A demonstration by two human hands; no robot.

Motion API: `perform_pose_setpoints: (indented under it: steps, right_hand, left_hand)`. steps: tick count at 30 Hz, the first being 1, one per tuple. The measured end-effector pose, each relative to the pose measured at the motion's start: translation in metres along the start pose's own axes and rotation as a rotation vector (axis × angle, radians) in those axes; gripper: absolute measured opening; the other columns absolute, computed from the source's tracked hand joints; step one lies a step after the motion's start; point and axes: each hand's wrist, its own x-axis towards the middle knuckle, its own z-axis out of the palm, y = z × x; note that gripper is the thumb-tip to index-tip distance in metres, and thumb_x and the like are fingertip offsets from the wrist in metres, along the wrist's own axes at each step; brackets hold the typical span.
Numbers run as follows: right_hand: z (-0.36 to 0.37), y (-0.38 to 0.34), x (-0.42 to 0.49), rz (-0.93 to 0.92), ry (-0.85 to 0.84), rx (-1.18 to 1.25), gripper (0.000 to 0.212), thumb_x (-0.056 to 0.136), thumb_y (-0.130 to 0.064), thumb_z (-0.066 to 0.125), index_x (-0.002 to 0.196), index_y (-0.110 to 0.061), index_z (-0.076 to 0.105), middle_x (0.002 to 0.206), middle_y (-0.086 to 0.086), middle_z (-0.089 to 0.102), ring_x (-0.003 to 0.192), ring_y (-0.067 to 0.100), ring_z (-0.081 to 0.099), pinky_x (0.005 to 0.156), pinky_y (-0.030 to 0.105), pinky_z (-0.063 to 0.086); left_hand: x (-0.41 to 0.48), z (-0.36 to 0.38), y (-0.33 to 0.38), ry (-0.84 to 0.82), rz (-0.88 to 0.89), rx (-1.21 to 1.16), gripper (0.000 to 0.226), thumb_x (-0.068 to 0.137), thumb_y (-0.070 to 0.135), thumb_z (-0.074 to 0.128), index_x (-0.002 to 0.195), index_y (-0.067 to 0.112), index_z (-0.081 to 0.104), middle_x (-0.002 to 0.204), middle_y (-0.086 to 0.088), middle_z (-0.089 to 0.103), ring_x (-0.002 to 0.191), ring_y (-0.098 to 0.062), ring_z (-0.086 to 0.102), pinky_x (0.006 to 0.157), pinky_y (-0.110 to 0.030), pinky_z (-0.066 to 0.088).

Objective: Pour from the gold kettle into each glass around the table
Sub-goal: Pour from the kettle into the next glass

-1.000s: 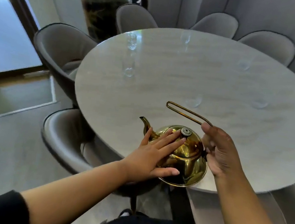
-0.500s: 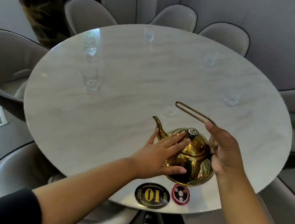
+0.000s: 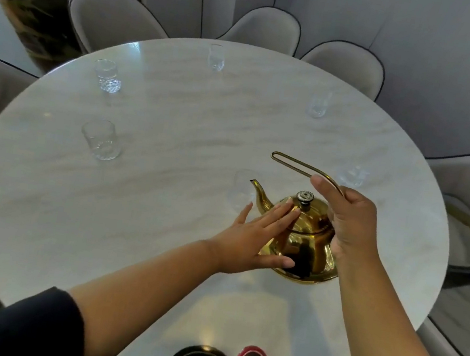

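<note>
Between hands [image 3: 252, 240], gold kettle [image 3: 306, 239]

The gold kettle [image 3: 303, 241] is polished metal, mirror-bright, its belly throwing back dark reflections just beneath the left hand [image 3: 252, 240] laid flat on it. Its thin wire handle [image 3: 299, 165], pinched by the right hand [image 3: 348, 221], has the same brassy shine; the lid knob [image 3: 304, 196] beside that grip looks duller, silvery and ridged. The table [image 3: 164, 198] is pale veined stone, smooth and glossy. Beyond the spout, the glasses [image 3: 101, 139] are clear, some with cut, knobbly bases. The chairs [image 3: 114, 19] look matt, soft cloth.
</note>
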Motion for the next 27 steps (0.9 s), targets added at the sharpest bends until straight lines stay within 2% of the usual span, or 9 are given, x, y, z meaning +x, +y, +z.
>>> perform_pose_setpoints:
  steps: [4, 7, 11, 15, 20, 23, 27]
  right_hand:
    - [0.01, -0.001, 0.024, -0.051, -0.038, -0.133, 0.056, 0.069, -0.03, 0.084, 0.035, -0.021, 0.04, 0.035, -0.011, 0.03, 0.042, 0.011, 0.029, 0.054, 0.028, 0.033]
    - [0.016, 0.0, 0.038, -0.095, -0.066, -0.239, 0.051, 0.068, -0.035, 0.084, 0.042, -0.019, 0.043, 0.038, -0.01, 0.034, 0.047, 0.016, 0.034, 0.057, 0.03, 0.037]
    - [0.022, -0.001, 0.049, -0.133, -0.109, -0.334, 0.059, 0.065, -0.041, 0.083, 0.061, 0.008, 0.051, 0.052, 0.01, 0.042, 0.057, 0.028, 0.041, 0.059, 0.033, 0.043]
    - [0.025, -0.002, 0.058, -0.141, -0.166, -0.413, 0.053, 0.064, -0.042, 0.083, 0.055, -0.002, 0.05, 0.048, 0.004, 0.039, 0.056, 0.027, 0.04, 0.059, 0.035, 0.044]
    - [0.029, -0.006, 0.065, -0.162, -0.209, -0.519, 0.054, 0.064, -0.047, 0.081, 0.057, -0.004, 0.05, 0.047, 0.002, 0.037, 0.055, 0.024, 0.039, 0.06, 0.036, 0.044]
    - [0.032, -0.008, 0.069, -0.176, -0.234, -0.564, 0.054, 0.064, -0.048, 0.081, 0.054, -0.005, 0.049, 0.046, 0.001, 0.037, 0.053, 0.023, 0.039, 0.062, 0.041, 0.048]
    - [0.034, -0.011, 0.071, -0.178, -0.234, -0.593, 0.054, 0.064, -0.048, 0.081, 0.052, -0.008, 0.047, 0.046, 0.001, 0.038, 0.052, 0.022, 0.04, 0.065, 0.046, 0.051]
  left_hand:
    - [0.016, 0.003, -0.009, 0.015, -0.017, -0.017, 0.083, 0.089, 0.059, 0.037, 0.146, 0.029, -0.016, 0.153, 0.008, -0.025, 0.142, -0.007, -0.013, 0.112, -0.048, -0.016]
    - [0.026, 0.005, -0.015, 0.03, -0.029, -0.048, 0.083, 0.09, 0.059, 0.037, 0.145, 0.03, -0.018, 0.151, 0.011, -0.028, 0.139, -0.003, -0.011, 0.113, -0.048, -0.015]
    - [0.032, 0.008, -0.02, 0.055, -0.033, -0.101, 0.081, 0.091, 0.057, 0.036, 0.145, 0.03, -0.018, 0.151, 0.012, -0.028, 0.138, 0.0, -0.01, 0.112, -0.045, -0.016]
    - [0.037, 0.01, -0.019, 0.047, -0.045, -0.148, 0.08, 0.092, 0.055, 0.037, 0.144, 0.031, -0.02, 0.15, 0.013, -0.029, 0.136, 0.003, -0.013, 0.113, -0.045, -0.016]
    - [0.042, 0.013, -0.021, 0.066, -0.055, -0.199, 0.08, 0.09, 0.057, 0.035, 0.141, 0.035, -0.023, 0.149, 0.014, -0.03, 0.135, 0.005, -0.012, 0.113, -0.046, -0.015]
    - [0.045, 0.015, -0.022, 0.073, -0.062, -0.218, 0.08, 0.086, 0.063, 0.03, 0.139, 0.037, -0.025, 0.146, 0.019, -0.033, 0.132, 0.01, -0.013, 0.112, -0.043, -0.017]
    - [0.046, 0.015, -0.022, 0.086, -0.063, -0.235, 0.08, 0.084, 0.066, 0.026, 0.138, 0.039, -0.026, 0.146, 0.019, -0.034, 0.133, 0.008, -0.012, 0.111, -0.04, -0.018]
